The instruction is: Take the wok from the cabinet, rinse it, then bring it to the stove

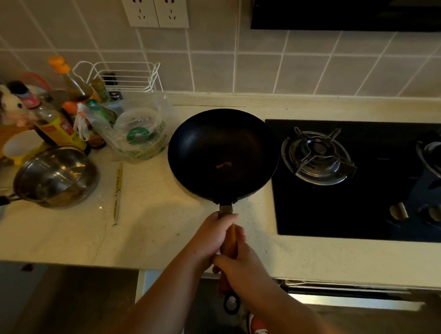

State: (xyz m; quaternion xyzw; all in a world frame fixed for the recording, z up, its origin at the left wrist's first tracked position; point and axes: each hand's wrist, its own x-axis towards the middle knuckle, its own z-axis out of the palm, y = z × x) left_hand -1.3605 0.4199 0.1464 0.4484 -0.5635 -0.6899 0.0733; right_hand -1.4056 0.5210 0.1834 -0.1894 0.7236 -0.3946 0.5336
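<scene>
A black wok (222, 151) with a wooden handle hangs over the pale countertop, its right rim just overlapping the left edge of the black glass stove (367, 200). Water drops speckle its inside and a small orange glint shows near the bottom. My left hand (215, 236) grips the handle close to the wok. Behind it, my right hand (240, 268) grips the handle's rear part. The handle's end ring sticks out below my right hand. The left burner (317, 157) lies bare to the wok's right.
A steel saucepan (55, 177) sits at the left on the countertop (146, 228), with sauce bottles (58, 126), a plastic bag holding a container (139, 132) and a white wire rack (124, 75) behind it. A chopstick packet (117, 194) lies between. Stove knobs (399, 210) are front right.
</scene>
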